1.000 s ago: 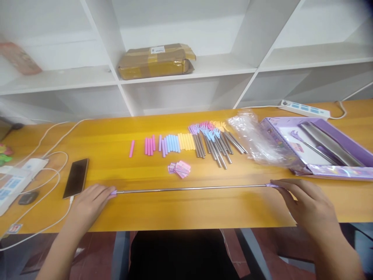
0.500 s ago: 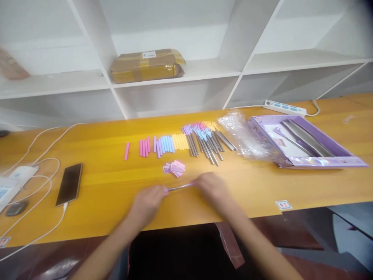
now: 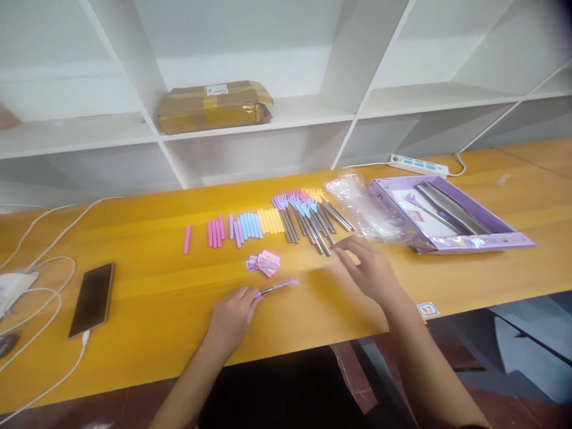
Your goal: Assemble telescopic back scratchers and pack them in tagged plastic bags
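Back scratcher with a purple claw and short metal section, located above the front of the worktop, its head pointing right; contact with the surface cannot be determined. The left hand is clamped on its handle end. The right hand has its fingers partly parted and grasps nothing; it lies just beside the shaft ends of a bundle of back scratchers with purple, pink, blue and orange claws. Behind the held piece: a small pile of pink and purple cards. Farther back, left to right: pink tubes, purple tubes, blue tubes and yellow tubes. Right: a clear plastic bag beside an open purple box.
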Motion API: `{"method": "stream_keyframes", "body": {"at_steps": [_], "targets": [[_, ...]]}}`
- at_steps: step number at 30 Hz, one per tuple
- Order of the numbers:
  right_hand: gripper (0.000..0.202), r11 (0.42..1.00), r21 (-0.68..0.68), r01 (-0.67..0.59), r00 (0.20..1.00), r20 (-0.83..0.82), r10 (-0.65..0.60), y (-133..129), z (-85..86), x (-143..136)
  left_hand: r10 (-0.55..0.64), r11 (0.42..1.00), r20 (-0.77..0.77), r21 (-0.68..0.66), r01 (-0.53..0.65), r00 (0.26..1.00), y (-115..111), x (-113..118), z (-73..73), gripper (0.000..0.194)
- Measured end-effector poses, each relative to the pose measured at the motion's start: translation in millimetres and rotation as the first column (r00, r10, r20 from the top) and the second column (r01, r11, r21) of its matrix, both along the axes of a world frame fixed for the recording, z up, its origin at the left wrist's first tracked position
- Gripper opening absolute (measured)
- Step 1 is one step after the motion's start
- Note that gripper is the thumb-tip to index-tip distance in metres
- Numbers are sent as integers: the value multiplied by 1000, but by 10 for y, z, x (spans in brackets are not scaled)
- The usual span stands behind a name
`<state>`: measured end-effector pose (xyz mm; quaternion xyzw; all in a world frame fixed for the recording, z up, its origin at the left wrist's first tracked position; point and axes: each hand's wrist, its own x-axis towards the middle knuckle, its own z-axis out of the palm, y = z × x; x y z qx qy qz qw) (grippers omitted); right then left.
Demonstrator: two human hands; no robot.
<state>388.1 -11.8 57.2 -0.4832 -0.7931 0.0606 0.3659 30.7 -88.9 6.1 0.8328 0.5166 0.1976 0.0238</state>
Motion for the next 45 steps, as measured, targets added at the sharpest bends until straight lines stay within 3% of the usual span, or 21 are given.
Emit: {"method": "stream_keyframes", "body": {"at_steps": [3, 10, 17, 22, 25, 28, 31, 33, 38, 45], "targets": [[20, 987, 26, 161, 987, -15, -161, 22, -100, 210, 1, 1000, -38, -26, -2, 999, 2, 0, -40, 23], [28, 988, -96, 124, 985, -108, -134, -31, -420, 248, -28, 995, -122, -96, 16, 992, 23, -7, -95, 25], [25, 980, -79, 184, 978, -81, -190, 84, -436, 397, -62, 998, -96, -31, 59, 993, 43, -24, -121, 31], [25, 965, -105, 242, 970, 63, -236, 353, -327, 473, -83, 995, -102, -70, 77, 991, 46, -19, -102, 29], [30, 918, -50, 393, 904, 204, -376, 641, -244, 631, -89, 995, -94, -59, 84, 992, 47, -25, -110, 27], [44, 818, 4, 575, 766, 349, -540, 994, -240, 882, -90, 995, -94, -55, 85, 991, 45, -26, -132, 27], [73, 658, -124, 743, 628, 470, -620, 1302, -311, 1114, -93, 994, -98, -62, 87, 991, 36, -19, -148, 28], [78, 587, -212, 781, 601, 510, -616, 1429, -367, 1211, -71, 995, -102, -75, 63, 992, 27, -10, -148, 28], [62, 548, -252, 798, 587, 530, -611, 1493, -428, 1322, -69, 993, -117, -106, 57, 991, -2, 16, -121, 32], [54, 553, -305, 776, 619, 540, -571, 1553, -401, 1489, -51, 995, -119, -89, 40, 992, -19, 31, -135, 25]]}}
